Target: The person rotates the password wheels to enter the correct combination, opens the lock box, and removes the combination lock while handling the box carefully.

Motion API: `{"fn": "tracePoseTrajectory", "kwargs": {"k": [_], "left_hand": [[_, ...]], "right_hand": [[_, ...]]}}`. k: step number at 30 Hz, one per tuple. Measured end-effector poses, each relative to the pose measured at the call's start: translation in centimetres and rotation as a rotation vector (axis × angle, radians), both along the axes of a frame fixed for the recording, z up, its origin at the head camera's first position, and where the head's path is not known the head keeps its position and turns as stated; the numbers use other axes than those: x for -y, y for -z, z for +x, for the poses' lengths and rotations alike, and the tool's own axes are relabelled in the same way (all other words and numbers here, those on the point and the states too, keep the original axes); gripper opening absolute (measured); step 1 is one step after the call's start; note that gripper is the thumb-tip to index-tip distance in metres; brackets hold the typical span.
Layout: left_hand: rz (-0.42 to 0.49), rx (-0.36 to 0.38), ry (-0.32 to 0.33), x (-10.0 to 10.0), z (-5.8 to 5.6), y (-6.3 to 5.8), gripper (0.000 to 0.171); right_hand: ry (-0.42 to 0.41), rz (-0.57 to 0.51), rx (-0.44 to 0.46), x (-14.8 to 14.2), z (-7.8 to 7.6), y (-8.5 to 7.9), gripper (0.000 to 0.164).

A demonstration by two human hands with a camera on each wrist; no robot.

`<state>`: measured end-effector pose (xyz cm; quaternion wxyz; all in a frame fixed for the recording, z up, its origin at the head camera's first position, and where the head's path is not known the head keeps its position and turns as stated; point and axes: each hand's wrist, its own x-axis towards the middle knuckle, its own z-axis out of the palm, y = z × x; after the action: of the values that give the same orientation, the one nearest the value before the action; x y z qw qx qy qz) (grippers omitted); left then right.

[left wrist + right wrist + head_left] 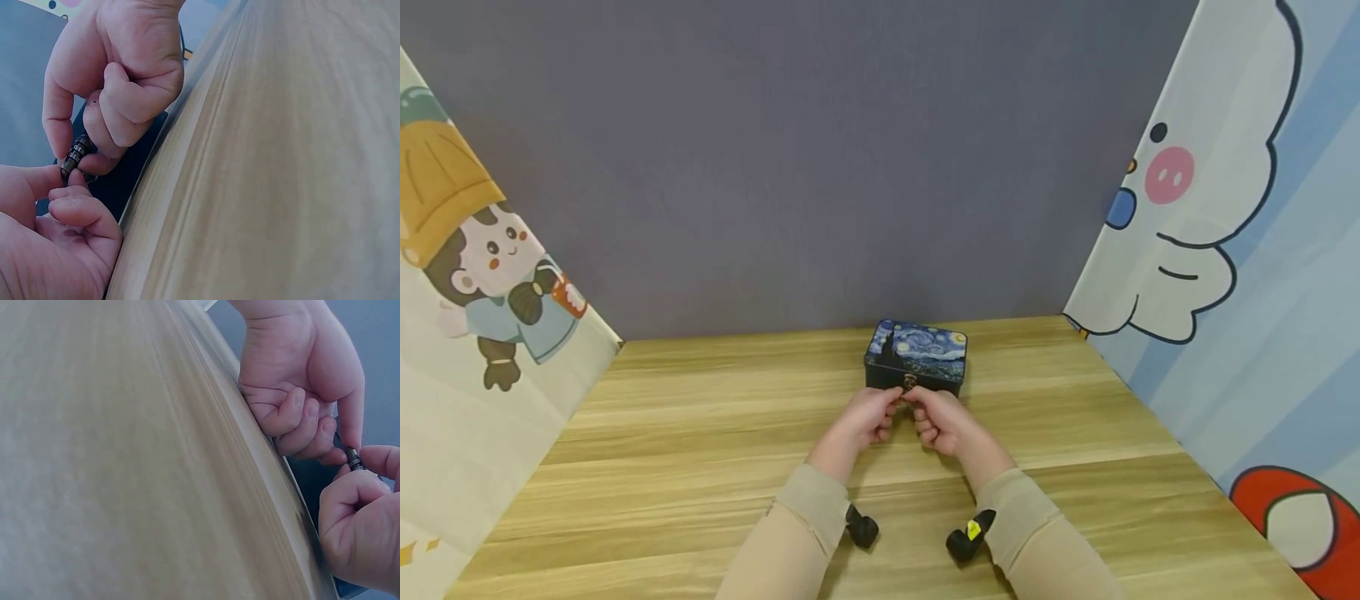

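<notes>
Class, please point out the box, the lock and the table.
Box (917, 352): head view, on the lid.
Lock (77, 150): left wrist view, on its ringed middle.
Table (700, 433): head view, on bare wooden top.

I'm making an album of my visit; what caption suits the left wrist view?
Left hand and right hand pinching a small, ringed metal barrel, a dark box behind.

A small, dark, ringed lock (76, 151) sits pinched between left grip (867, 417) and right grip (945, 422); just beyond them, a dark box (919, 352), topped with a swirling blue night scene, rests closed.
</notes>
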<state>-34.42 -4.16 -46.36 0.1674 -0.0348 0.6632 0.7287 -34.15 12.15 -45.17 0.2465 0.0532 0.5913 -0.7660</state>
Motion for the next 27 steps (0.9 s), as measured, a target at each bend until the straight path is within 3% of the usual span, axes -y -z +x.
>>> {"fn": "tracePoseTrajectory", "kwargs": {"k": [27], "left_hand": [[0.002,-0.020,0.023,0.10,-0.14,0.00,0.029]], "right_hand": [[-0.010,-0.022,0.008,-0.09,-0.22,0.04,0.019]]}}
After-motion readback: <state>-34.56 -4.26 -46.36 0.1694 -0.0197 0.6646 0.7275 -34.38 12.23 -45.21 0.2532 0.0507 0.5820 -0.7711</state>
